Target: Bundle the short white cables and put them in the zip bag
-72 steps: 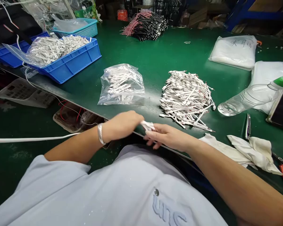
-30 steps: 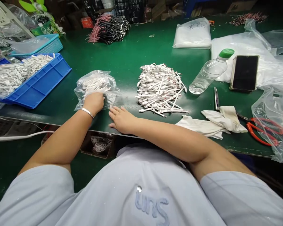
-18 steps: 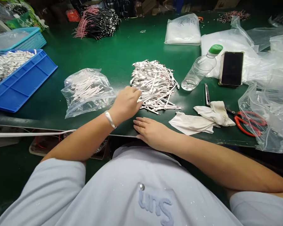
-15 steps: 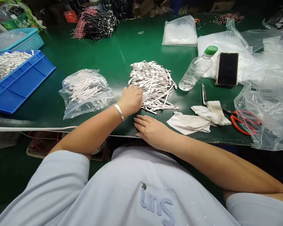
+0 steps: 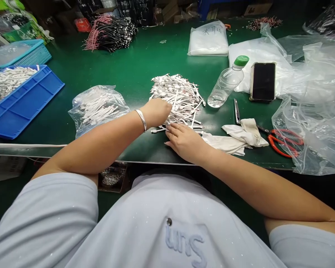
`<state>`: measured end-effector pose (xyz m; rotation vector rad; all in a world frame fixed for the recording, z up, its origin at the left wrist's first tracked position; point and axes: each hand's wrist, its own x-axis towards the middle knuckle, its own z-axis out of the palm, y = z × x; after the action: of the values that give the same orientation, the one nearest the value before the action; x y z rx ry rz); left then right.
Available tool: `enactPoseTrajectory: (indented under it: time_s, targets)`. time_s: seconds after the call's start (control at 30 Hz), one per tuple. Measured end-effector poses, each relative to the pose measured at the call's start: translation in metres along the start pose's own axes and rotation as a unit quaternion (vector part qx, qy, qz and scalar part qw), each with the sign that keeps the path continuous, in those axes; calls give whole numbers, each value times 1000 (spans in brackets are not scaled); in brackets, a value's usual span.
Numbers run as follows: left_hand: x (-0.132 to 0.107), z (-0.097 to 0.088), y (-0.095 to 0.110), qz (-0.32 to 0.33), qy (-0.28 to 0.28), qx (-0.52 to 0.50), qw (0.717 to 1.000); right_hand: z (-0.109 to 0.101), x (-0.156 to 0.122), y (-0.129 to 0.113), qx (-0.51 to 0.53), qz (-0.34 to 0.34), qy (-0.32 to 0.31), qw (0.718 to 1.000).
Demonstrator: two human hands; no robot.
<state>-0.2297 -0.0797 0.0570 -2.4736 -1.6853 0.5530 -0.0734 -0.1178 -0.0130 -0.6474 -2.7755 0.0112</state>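
A heap of short white cables [image 5: 181,93] with small connectors lies on the green table in front of me. My left hand [image 5: 158,111], with a silver bracelet on its wrist, is closed at the heap's left front edge; its fingertips are hidden, so what it holds cannot be made out. Close beside it, my right hand [image 5: 187,142] rests low at the heap's front edge, fingers stretched out and touching cables there. A single cable end [image 5: 154,131] sticks out to the left between the two hands. Left of the heap sits a clear plastic bag [image 5: 97,106] filled with similar cables.
A blue crate [image 5: 25,102] of white cables stands at left. On the right are a bottle [image 5: 223,87], a phone [image 5: 263,82], a utility knife [image 5: 236,111], white cloth [image 5: 226,143], red-handled scissors [image 5: 281,143] and plastic bags [image 5: 315,137]. Black and pink cables [image 5: 111,33] lie behind.
My right hand has moved up and slightly right, reaching the front edge of the heap. My left hand stays closed at the heap. A cable end now shows between them.
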Motion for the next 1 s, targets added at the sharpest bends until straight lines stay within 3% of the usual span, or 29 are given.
enactPoseTrajectory:
  time_s: [0.23,0.33,0.43,0.53,0.63,0.73,0.87,1.0]
  targets:
    - [1,-7,-6,4,-11,-9,1000,0,-2,-10,66,-80,41,994]
    - [-4,-14,-7,-11,-19,-3,1000,10,10,-2,43,-32,38,998]
    - [-11,-20,-8,-28,-26,-3,999,21,20,11,38,50,-44,997]
    - [-20,-25,-12,-31,-29,-2,999,26,23,20,42,82,-90,992]
    - [-29,-29,-18,-33,-37,-36,998,27,21,20,47,73,-75,993]
    - [-37,-28,-26,-51,-35,-137,989,24,21,17,59,83,-37,994]
    - [-49,-18,-33,-59,13,-335,940,17,23,13,105,130,60,984]
    - [-59,0,-30,-30,55,-534,843,7,20,8,234,207,125,942]
